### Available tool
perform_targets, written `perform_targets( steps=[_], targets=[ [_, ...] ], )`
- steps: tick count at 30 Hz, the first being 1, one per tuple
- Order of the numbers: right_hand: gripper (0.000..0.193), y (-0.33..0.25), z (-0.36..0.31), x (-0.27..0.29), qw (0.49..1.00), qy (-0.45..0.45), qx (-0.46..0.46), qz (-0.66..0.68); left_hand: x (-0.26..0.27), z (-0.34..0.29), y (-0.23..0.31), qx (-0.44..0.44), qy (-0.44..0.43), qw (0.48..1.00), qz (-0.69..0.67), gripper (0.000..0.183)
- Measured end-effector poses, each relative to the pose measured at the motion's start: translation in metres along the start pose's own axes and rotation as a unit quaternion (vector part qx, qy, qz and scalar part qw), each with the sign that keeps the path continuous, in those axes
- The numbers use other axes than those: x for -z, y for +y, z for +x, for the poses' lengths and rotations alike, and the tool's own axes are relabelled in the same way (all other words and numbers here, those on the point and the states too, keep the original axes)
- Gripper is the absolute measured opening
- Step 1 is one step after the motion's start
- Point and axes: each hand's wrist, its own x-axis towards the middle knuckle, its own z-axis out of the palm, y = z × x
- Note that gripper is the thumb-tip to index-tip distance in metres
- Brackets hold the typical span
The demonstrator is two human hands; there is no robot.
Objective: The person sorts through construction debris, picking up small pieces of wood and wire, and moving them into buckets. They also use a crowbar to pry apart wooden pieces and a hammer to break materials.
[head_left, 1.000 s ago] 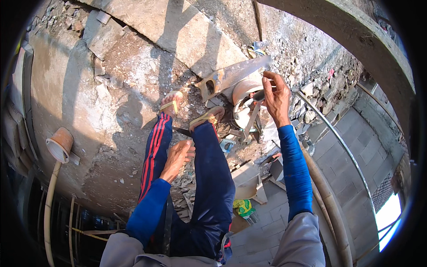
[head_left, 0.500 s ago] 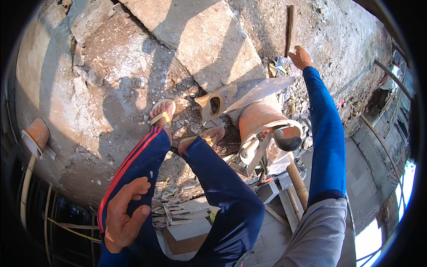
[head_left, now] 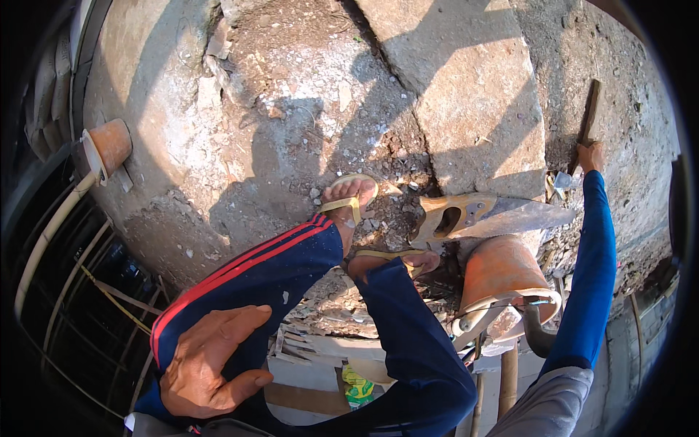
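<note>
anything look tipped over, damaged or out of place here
Yes: the orange bucket appears tipped, mouth toward the view's lower edge, tools poking out. The handsaw rests loose beside it, blade bare, perhaps easily kicked. A dark gap runs along the concrete slab.

Saw [head_left: 502, 217] between wooden strip [head_left: 590, 109] and bucket [head_left: 501, 269]

At far right, a narrow brown wooden strip [head_left: 590, 111] is lying on the ground [head_left: 630, 138], its near end meeting my right hand [head_left: 591, 156].
</note>
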Motion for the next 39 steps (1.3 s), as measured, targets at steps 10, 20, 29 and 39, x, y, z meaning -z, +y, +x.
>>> perform_targets(
  steps=[10, 20, 29, 39],
  targets=[
    [0.040, -0.104, -0.150, 0.130, 0.951, 0.054, 0.305, -0.014, -0.049, -0.050, -0.009, -0.044, 0.006, 0.996, -0.074, 0.052],
    [0.021, -0.232, -0.514, 0.407, 0.859, 0.022, 0.499, 0.113, -0.136, -0.137, 0.022, 0.070, -0.108, 0.830, -0.543, 0.071],
    [0.032, -0.312, -0.786, 0.411, 0.902, -0.084, 0.371, 0.204, -0.098, -0.297, -0.013, 0.096, -0.216, 0.677, -0.697, 0.030],
    [0.056, -0.463, -0.978, 0.392, 0.390, -0.354, -0.262, 0.809, 0.073, -0.403, -0.155, -0.043, -0.225, 0.916, -0.331, 0.055]
  ],
)
